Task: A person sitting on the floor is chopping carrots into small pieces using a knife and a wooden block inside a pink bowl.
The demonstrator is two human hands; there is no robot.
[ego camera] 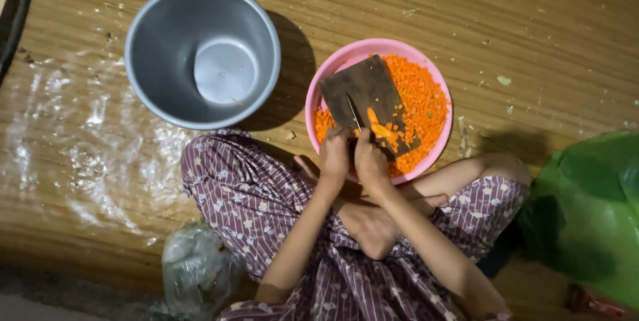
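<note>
While the left hand (334, 151) grips a small knife (353, 112), the right hand (370, 157) closes, it seems, on an orange carrot piece (381, 130) atop a dark wooden cutting board (365, 89). The board rests across a round pink plastic bowl (346, 58) heaped with diced carrot (423, 101). The grey metal pot (202, 55) beside it on the floor holds nothing.

both forearms run up from the bottom and meet in the middle, wrists nearly touching. left hand (334, 155) is curled shut in a grip, knuckles up. right hand (370, 157) sits just beside it, fingers bent down and pressing. legs crossed underneath.
</note>
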